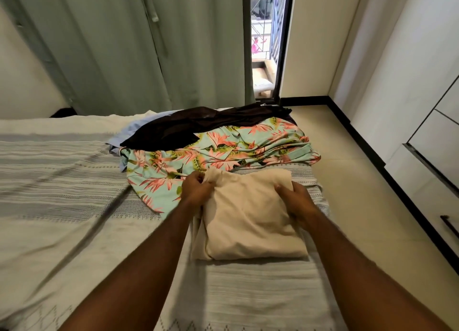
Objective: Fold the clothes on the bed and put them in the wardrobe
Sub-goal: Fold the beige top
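The head view looks down on one bed covered with a grey-and-white striped spread, and on two bare forearms reaching forward over it.

Four garments lie on the bed. Nearest the person is one cream garment, already folded into a thick, roughly square bundle and lying near the bed's right edge. The left hand is at the bundle's far left corner, its fingers curled and pinching a bunched bit of the cream cloth. The right hand is at the bundle's right side, its fingers curled round the edge of the folded layers with the thumb on top.

Just beyond the bundle, and touching its far edge, one floral garment in mint with pink and green leaves is spread out unfolded; part of it runs under the left hand. On top of its far side lies one dark brown garment, rumpled. To the left of that, partly under it, one pale blue garment shows only as an edge.

Behind the bed hangs one green curtain, and beside it a narrow strip of window. Along the right stands one white wardrobe with a dark handle low down, well apart from the clothes across a tiled floor.
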A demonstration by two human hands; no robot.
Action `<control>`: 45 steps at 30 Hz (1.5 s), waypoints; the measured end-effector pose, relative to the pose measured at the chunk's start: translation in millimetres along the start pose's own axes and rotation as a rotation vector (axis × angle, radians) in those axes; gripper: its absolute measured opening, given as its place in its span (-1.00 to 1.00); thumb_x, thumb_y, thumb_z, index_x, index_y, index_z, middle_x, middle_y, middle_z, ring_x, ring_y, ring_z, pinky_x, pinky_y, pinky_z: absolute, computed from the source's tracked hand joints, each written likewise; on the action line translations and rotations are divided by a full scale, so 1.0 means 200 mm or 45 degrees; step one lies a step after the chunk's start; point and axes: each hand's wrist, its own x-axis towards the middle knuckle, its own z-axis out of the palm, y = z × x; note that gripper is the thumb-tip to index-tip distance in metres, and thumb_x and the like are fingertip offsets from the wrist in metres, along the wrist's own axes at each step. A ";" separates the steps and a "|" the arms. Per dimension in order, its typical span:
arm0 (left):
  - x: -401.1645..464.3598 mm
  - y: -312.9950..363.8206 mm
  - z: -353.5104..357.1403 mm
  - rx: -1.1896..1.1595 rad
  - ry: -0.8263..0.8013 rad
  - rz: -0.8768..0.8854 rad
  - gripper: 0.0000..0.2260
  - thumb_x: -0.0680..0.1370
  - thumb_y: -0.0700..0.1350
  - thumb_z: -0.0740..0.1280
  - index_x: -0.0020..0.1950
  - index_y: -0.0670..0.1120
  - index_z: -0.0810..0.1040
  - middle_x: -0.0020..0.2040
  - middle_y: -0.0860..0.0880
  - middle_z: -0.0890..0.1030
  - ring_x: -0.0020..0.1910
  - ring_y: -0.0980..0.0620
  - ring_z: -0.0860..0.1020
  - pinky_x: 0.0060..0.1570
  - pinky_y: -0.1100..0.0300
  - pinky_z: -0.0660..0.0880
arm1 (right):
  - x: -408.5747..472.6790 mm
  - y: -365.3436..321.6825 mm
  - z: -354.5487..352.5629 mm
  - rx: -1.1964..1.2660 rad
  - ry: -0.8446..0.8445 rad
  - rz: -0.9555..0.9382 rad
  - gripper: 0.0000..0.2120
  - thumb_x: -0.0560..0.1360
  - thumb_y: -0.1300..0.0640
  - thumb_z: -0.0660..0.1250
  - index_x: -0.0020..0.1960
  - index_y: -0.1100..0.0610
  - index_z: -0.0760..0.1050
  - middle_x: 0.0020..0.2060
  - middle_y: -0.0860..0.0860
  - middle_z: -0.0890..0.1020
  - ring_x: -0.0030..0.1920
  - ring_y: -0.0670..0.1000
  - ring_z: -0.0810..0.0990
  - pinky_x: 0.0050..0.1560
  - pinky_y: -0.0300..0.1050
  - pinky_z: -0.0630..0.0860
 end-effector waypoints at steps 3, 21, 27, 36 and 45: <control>-0.01 0.11 -0.06 -0.196 -0.079 -0.001 -0.64 0.44 -0.20 0.47 0.19 -0.12 0.49 0.13 -0.16 0.62 0.05 -0.11 0.61 0.01 -0.03 0.62 | -0.03 -0.07 -0.04 0.126 0.004 -0.111 -0.71 0.60 0.08 0.38 0.30 0.07 0.56 0.11 0.02 0.66 0.03 0.02 0.62 0.07 -0.01 0.59; -0.45 -0.32 -0.56 0.048 -0.269 -0.084 -0.77 0.59 -0.34 0.32 -0.23 -0.14 0.61 -0.43 -0.04 0.56 -0.44 0.02 0.48 -0.53 0.31 0.36 | -0.66 0.19 -0.01 -1.228 -1.044 -0.552 -0.84 0.37 0.14 0.45 -0.07 0.11 0.72 -0.12 -0.18 0.59 -0.04 -0.15 0.60 -0.01 -0.16 0.49; -0.58 -0.46 -0.66 -0.024 -0.301 -0.203 -0.71 0.55 -0.43 0.22 -0.19 -0.18 0.67 -0.37 -0.15 0.60 -0.39 -0.07 0.53 -0.37 0.14 0.50 | -0.87 0.17 0.12 -1.802 -1.212 -0.726 -0.65 0.47 0.13 0.34 0.17 -0.22 0.62 0.38 -0.12 0.33 0.40 0.03 0.24 0.25 0.10 0.23; -0.59 -0.35 -0.63 -0.399 -0.210 -0.463 -0.61 0.60 0.22 0.29 -0.09 -0.11 0.52 -0.15 -0.06 0.52 -0.22 -0.01 0.48 -0.23 0.13 0.42 | -0.95 0.10 0.17 -1.387 -1.258 -0.635 -0.80 0.33 0.05 0.31 -0.17 -0.13 0.69 0.24 -0.31 0.60 0.25 -0.16 0.56 0.29 -0.03 0.46; -0.55 -0.44 -0.70 -0.003 -0.320 -0.277 -0.83 0.36 -0.51 0.42 -0.29 -0.26 0.58 -0.30 -0.18 0.57 -0.22 -0.14 0.54 -0.25 0.13 0.51 | -0.83 0.14 0.02 -1.009 -0.870 -0.512 -0.76 0.26 0.22 0.33 -0.31 -0.11 0.66 -0.15 -0.08 0.75 -0.03 -0.17 0.69 0.09 -0.08 0.60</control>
